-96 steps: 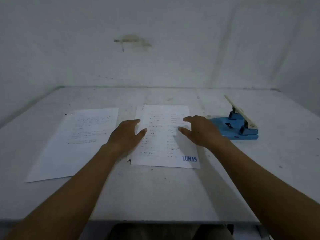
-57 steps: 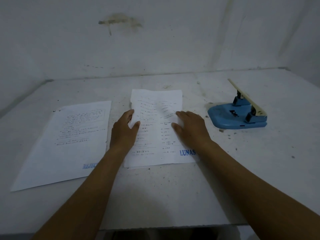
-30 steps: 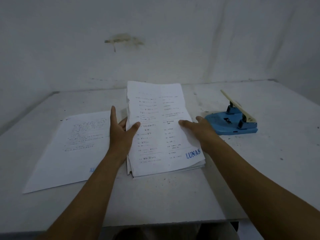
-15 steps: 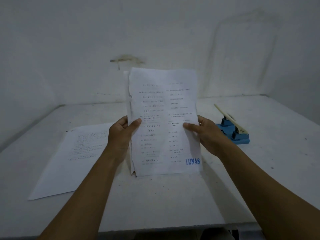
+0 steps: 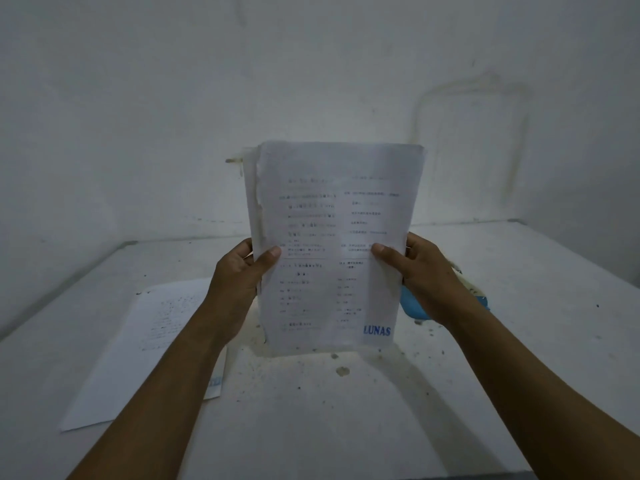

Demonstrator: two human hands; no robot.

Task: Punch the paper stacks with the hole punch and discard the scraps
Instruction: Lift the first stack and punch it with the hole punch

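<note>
A stack of printed white paper (image 5: 332, 216) with a blue LUNAS mark stands upright in front of me, its bottom edge just above the table. My left hand (image 5: 239, 282) grips its left edge and my right hand (image 5: 420, 275) grips its right edge, thumbs on the front sheet. The blue hole punch (image 5: 414, 306) with a cream lever sits on the table behind my right hand, mostly hidden. A second paper stack (image 5: 152, 344) lies flat on the left, partly under my left forearm.
The white table (image 5: 346, 427) carries small specks and paper scraps (image 5: 342, 371) below the held stack. A white wall (image 5: 311, 81) closes the back, and another wall stands on the right. The table's front edge runs along the bottom.
Both hands have lifted the middle stack off the table and stood it upright. It now hangs higher than half a second ago, and my right hand hides most of the punch.
</note>
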